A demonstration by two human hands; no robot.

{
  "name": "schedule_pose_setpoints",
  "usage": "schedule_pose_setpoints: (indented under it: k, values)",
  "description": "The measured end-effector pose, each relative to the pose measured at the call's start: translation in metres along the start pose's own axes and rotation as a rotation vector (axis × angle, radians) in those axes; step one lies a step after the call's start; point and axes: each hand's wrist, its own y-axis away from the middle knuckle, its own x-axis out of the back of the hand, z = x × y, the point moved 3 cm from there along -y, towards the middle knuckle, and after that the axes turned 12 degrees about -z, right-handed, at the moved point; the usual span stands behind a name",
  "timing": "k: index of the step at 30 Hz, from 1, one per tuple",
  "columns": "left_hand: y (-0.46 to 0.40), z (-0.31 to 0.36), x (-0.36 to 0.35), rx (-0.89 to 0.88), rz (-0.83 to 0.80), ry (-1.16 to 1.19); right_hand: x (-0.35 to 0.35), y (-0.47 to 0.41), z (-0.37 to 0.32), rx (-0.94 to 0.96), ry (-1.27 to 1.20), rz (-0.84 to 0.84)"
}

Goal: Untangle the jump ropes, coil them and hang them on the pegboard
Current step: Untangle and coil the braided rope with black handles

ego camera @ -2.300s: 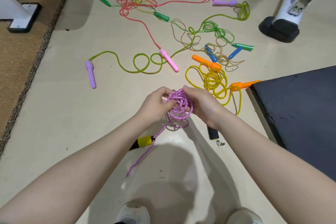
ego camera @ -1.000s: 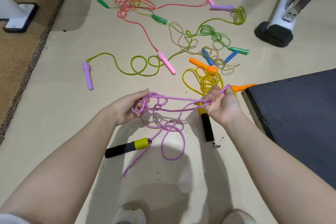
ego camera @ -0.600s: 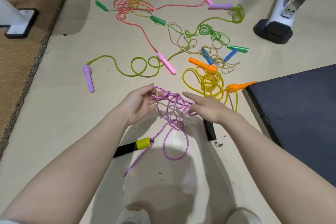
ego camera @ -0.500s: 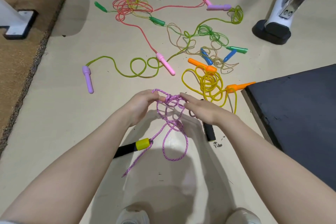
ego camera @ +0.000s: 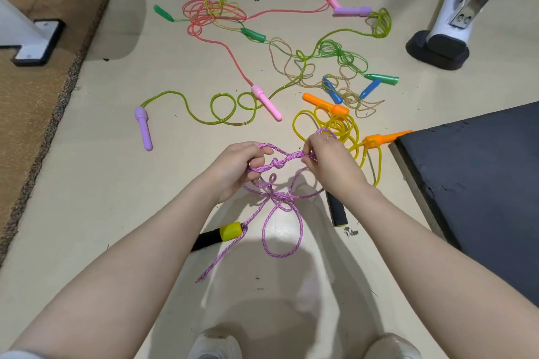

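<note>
- Untangling is the step in hand: we hold the purple braided rope (ego camera: 281,201) above the floor (ego camera: 87,198), and no coiling or hanging has begun.
- Our left hand (ego camera: 233,167) curls its fingers through a loop of it; our right hand (ego camera: 329,162) pinches the strand just across a small knot (ego camera: 277,162) stretched between them. The hands are slightly apart.
- Below them the rope hangs in crossed loops down to its yellow-and-black handle (ego camera: 217,236); the second handle (ego camera: 337,210) lies beneath our right wrist.
- Next, we judge, the knot needs slack, not pull: bring the hands closer and work a loop free.
- Other ropes, among them the yellow rope (ego camera: 335,128), lie tangled farther off.
</note>
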Motion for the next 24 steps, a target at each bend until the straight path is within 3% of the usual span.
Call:
schedule_pose_setpoints:
  k: [3, 5, 7, 9, 11, 14, 16, 19, 22, 24]
  values:
    - [0.000, 0.006, 0.007, -0.027, 0.000, -0.039, 0.006, 0.002, 0.003, 0.004, 0.066, 0.095]
    - [0.002, 0.009, 0.011, -0.020, 0.019, -0.174, 0.014, 0.004, 0.008, -0.071, -0.057, 0.197]
    - [0.002, 0.012, 0.015, 0.002, 0.160, -0.391, 0.016, 0.004, 0.012, -0.181, -0.395, 0.269]
    - [0.003, 0.019, 0.017, -0.038, 0.387, -0.536, 0.014, 0.002, 0.013, -0.281, -0.935, 0.355]
    - [-0.001, 0.021, 0.017, -0.055, 0.476, -0.343, 0.016, -0.002, 0.011, -0.332, -1.470, 0.443]
    - [-0.007, 0.016, 0.010, 0.027, 0.350, 0.442, 0.016, -0.009, 0.008, -0.328, -2.014, 0.466]
    - [-0.008, 0.016, 0.008, -0.010, 0.287, 0.815, 0.013, -0.010, 0.010, -0.312, -2.092, 0.447]
    - [-0.007, 0.022, 0.005, -0.122, 0.222, 1.052, 0.013, -0.009, 0.012, -0.297, -2.107, 0.457]
    - [-0.008, 0.026, 0.001, -0.171, 0.200, 0.893, 0.021, -0.008, 0.009, -0.268, -1.906, 0.371]
    - [-0.006, 0.030, 0.006, -0.217, 0.274, 0.461, 0.023, -0.006, 0.011, -0.313, -1.802, 0.302]
